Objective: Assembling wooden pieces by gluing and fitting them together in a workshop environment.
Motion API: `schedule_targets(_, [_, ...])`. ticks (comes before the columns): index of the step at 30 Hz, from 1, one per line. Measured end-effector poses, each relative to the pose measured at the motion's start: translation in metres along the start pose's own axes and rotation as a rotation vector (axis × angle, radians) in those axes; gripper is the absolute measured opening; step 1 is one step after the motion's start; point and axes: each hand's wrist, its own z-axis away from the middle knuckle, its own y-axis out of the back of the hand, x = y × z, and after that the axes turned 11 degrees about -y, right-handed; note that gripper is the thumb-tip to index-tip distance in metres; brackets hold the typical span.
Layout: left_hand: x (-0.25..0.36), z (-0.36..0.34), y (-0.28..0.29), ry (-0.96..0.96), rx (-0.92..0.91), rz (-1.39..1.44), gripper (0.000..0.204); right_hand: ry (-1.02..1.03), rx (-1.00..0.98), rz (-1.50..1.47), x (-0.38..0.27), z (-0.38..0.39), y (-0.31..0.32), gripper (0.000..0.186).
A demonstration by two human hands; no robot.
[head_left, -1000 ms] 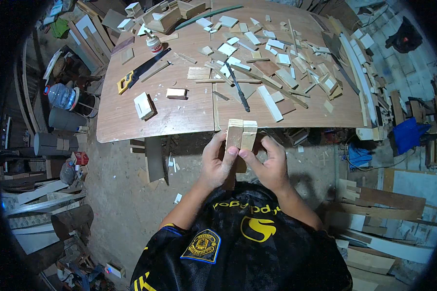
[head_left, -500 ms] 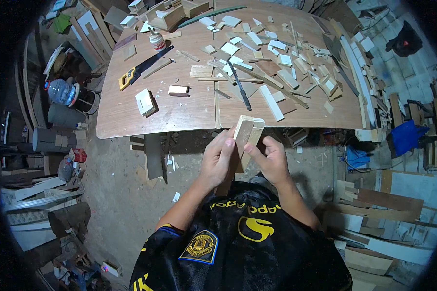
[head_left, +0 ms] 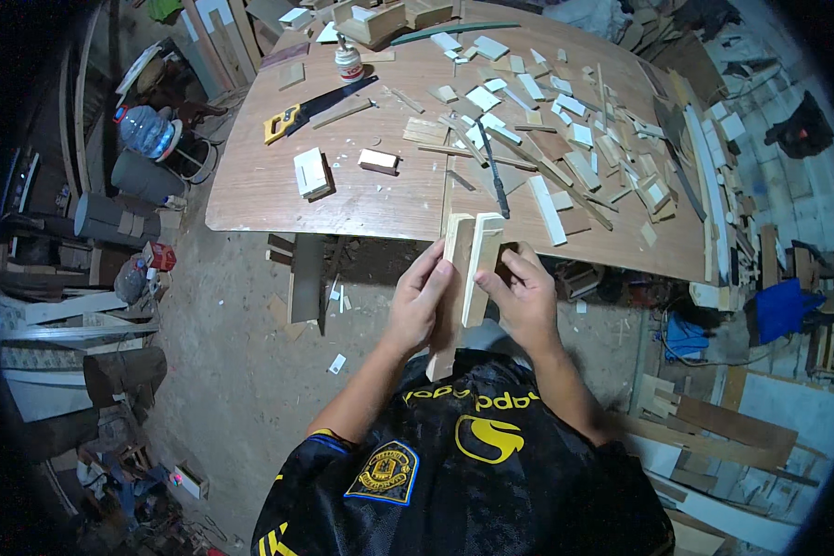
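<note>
So the left hand's [head_left: 417,301] fingers are pinched around the longer strip [head_left: 448,320], thumb on the near face. The right hand [head_left: 525,301] has thumb and fingers closed on the shorter strip [head_left: 484,255], though the far fingertips are hidden. Both strips are mid-frame, held up in front of the table's near edge.

What's changed: half a second ago the two were overlapped, pretty much one bundle. Now there's a thin gap between them, so each hand has its own piece and the facing sides are apart.

Further out on the table [head_left: 398,208], a small block [head_left: 378,162] and a white-topped block [head_left: 311,173] sit left of centre, with a saw [head_left: 292,120] and a bottle [head_left: 349,65] above. Biggest nuisance is the heap of scraps [head_left: 579,167] hogging the upper right, plus a dark rod [head_left: 493,167] whose near end sits just past the strips.
</note>
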Motion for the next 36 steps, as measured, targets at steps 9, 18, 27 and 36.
schedule_targets(9, [0.024, 0.014, -0.004, -0.231, 0.066, 0.032, 0.054, 0.133, -0.11, 0.058, -0.015, 0.0, -0.014, 0.025])
schedule_targets(18, [0.029, -0.01, -0.011, -0.426, 0.191, -0.166, 0.051, 0.209, -0.172, 0.059, -0.029, -0.035, -0.008, 0.026])
schedule_targets(27, [0.026, -0.074, -0.01, -0.333, 0.113, -0.183, 0.044, 0.189, -0.099, -0.069, -0.017, -0.094, 0.006, 0.034])
schedule_targets(36, [0.025, -0.122, -0.013, -0.26, 0.163, -0.07, 0.047, 0.427, -0.213, -0.052, -0.023, -0.166, 0.023, 0.034])
